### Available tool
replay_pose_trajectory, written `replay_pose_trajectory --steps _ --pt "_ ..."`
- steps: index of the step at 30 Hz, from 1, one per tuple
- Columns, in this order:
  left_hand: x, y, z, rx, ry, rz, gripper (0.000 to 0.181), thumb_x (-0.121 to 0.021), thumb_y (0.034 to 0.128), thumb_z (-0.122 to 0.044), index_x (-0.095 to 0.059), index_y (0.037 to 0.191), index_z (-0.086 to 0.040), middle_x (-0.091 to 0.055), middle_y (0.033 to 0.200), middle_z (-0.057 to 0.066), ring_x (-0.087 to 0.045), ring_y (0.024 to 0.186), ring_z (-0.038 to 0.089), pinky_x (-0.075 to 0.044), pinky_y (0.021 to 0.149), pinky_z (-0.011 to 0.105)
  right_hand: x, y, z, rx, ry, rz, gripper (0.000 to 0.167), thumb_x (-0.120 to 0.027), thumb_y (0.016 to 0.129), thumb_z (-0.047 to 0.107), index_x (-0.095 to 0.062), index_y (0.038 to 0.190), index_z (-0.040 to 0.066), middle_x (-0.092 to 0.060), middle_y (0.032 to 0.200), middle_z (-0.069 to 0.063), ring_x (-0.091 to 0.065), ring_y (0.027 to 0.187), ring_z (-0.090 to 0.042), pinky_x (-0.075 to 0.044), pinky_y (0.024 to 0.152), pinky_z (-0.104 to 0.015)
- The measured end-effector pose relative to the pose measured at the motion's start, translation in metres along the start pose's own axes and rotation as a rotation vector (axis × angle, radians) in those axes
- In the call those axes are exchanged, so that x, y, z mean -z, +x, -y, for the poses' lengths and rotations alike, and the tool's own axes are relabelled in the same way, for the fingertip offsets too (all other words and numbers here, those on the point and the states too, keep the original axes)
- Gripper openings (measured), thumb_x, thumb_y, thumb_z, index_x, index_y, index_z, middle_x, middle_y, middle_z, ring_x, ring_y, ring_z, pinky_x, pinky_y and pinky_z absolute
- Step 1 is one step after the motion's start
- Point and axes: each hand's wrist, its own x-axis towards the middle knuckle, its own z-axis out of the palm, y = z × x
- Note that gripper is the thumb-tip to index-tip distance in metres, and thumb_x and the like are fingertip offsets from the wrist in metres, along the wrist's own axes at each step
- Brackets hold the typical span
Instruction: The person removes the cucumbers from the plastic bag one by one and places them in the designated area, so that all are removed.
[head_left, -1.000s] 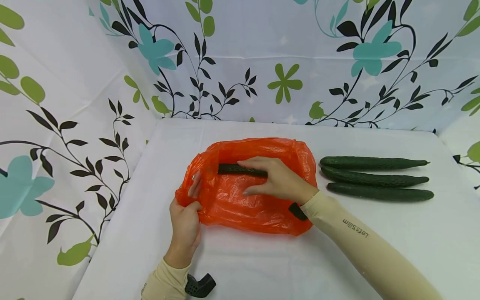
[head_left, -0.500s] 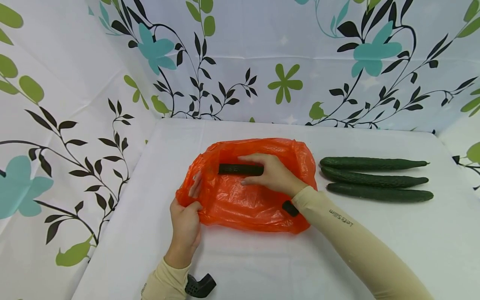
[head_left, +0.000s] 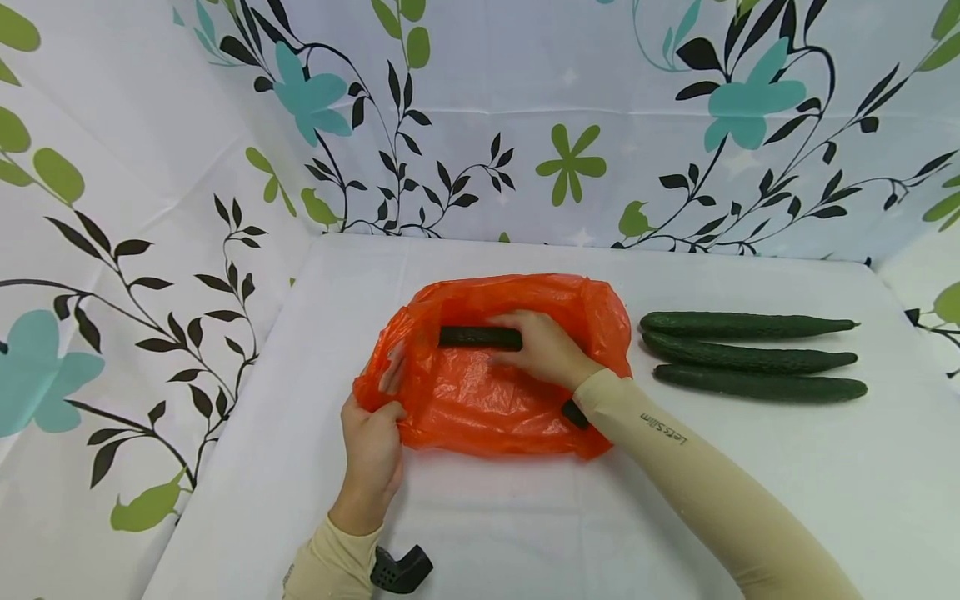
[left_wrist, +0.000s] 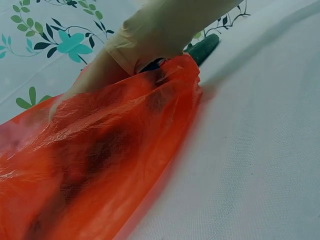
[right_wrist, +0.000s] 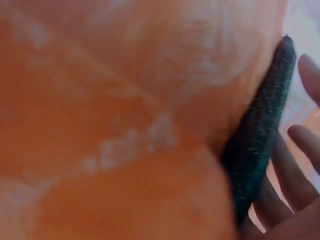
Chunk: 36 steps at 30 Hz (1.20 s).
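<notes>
My left hand [head_left: 372,450] grips the left rim of an orange plastic bag [head_left: 480,417]. Its thumb lies outside, and its fingers show blurrily through the film. Inside the bag's mouth lies a dark green cucumber [head_left: 480,337]. Around the right end of that cucumber is my right hand [head_left: 547,350], fingers on the far side and thumb on the near side. In the right wrist view, loosely spread fingers [right_wrist: 285,170] stand beside the cucumber [right_wrist: 260,130], with some fingertips apart from it. The left wrist view shows the bag [left_wrist: 100,165] with dark shapes through its film.
Three more cucumbers [head_left: 750,358] lie side by side on the white tabletop [head_left: 487,533], right of the bag. A black device [head_left: 401,571] sits at the left wrist, and another partly shows under the right sleeve. Printed floral cloth [head_left: 465,100] hangs behind.
My right hand and forearm have shifted a little left and deeper into the bag, and the thumb has come nearer the cucumber. The bag's near right edge has risen slightly. My left hand stays put.
</notes>
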Motion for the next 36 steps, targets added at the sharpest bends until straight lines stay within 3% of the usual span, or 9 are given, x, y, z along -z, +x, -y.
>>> replay_pose_trajectory --steps 6,10,18,25,36 --pt "0.001 0.001 0.000 -0.003 0.001 -0.001 0.070 -0.034 0.0836 0.018 -0.028 0.152 0.004 -0.042 0.150 0.006 -0.045 0.134 0.023 -0.039 0.113 0.036 -0.005 0.003 -0.004 0.028 -0.217 -0.028 0.051 -0.080 0.087 0.023 -0.066 0.136 0.014 -0.068 0.123 -0.002 -0.060 0.113 -0.022 -0.049 0.101 -0.042" --pt "0.000 0.002 0.001 -0.028 -0.013 0.013 0.072 -0.032 0.0822 0.019 -0.029 0.153 0.003 -0.044 0.151 0.006 -0.046 0.136 0.021 -0.038 0.113 0.036 -0.007 0.001 -0.005 0.053 -0.279 -0.067 0.047 -0.078 0.088 0.013 -0.068 0.134 0.016 -0.068 0.119 -0.003 -0.061 0.108 -0.023 -0.051 0.097 -0.043" --pt "0.001 0.002 0.003 -0.064 -0.025 0.033 0.073 -0.031 0.0834 0.020 -0.031 0.154 0.001 -0.046 0.152 0.004 -0.046 0.138 0.019 -0.037 0.114 0.035 -0.008 -0.002 -0.003 0.053 -0.302 -0.098 0.047 -0.072 0.088 0.003 -0.070 0.131 0.019 -0.067 0.122 -0.003 -0.060 0.113 -0.024 -0.051 0.098 -0.045" --pt "0.002 0.003 0.004 -0.153 -0.053 0.063 0.076 -0.027 0.0832 0.023 -0.033 0.156 -0.001 -0.050 0.150 0.007 -0.045 0.139 0.019 -0.032 0.117 0.034 -0.007 -0.006 -0.001 0.039 -0.319 -0.089 0.048 -0.070 0.087 0.003 -0.068 0.133 0.016 -0.065 0.124 -0.006 -0.059 0.113 -0.026 -0.052 0.095 -0.048" --pt "0.003 0.003 0.000 -0.138 -0.049 0.025 0.075 -0.029 0.0862 0.022 -0.032 0.157 -0.002 -0.043 0.154 0.006 -0.048 0.138 0.021 -0.038 0.112 0.031 0.004 -0.009 0.002 -0.005 -0.301 -0.071 0.044 -0.073 0.080 0.007 -0.073 0.123 0.013 -0.065 0.116 -0.008 -0.058 0.104 -0.027 -0.051 0.092 -0.047"
